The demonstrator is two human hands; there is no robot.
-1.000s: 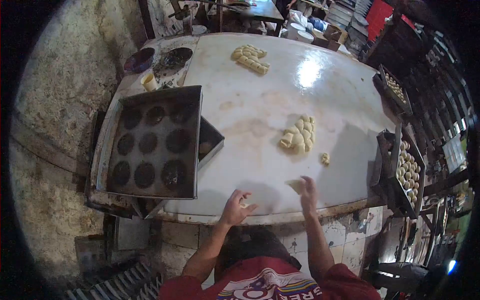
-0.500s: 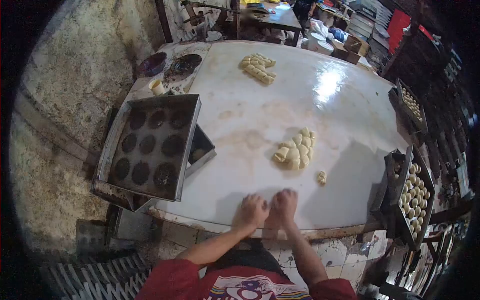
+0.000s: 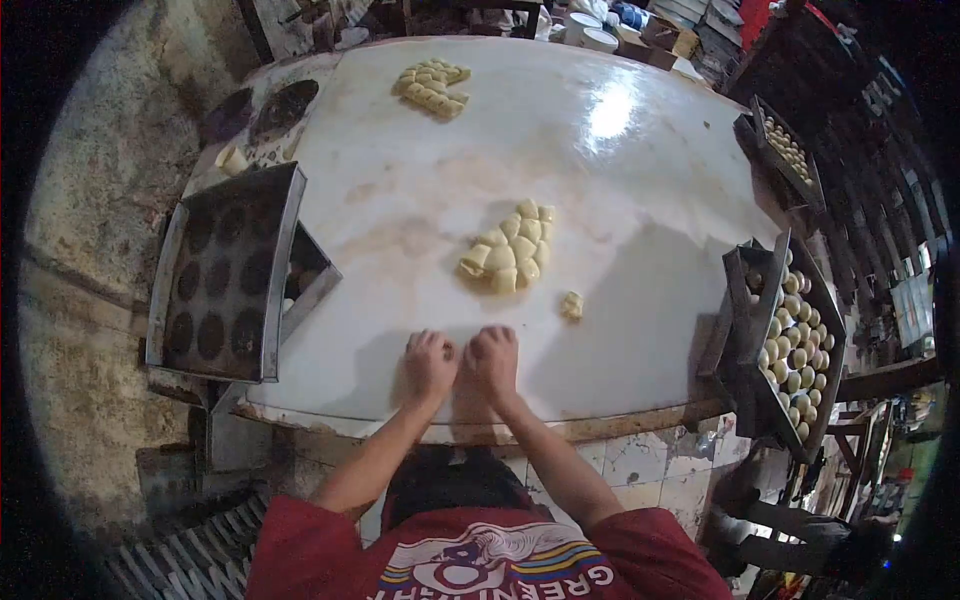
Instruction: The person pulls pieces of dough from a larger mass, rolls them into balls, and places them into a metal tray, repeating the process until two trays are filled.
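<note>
Fingers curl over the table; one tray holds pale balls.

Dough, pale yel., 2 grps nr ctr of frame.
Dough cluster: many smooth, sl. glossy pcs, rounded/blocky, touching, in approx. wedge; lies flat just above ctr, sl. R; narrower end twd top of frame, wider end lower L. Small dough lump: same col., bumpy, irreg., lies apart, nr cluster, to its lower R.
</note>
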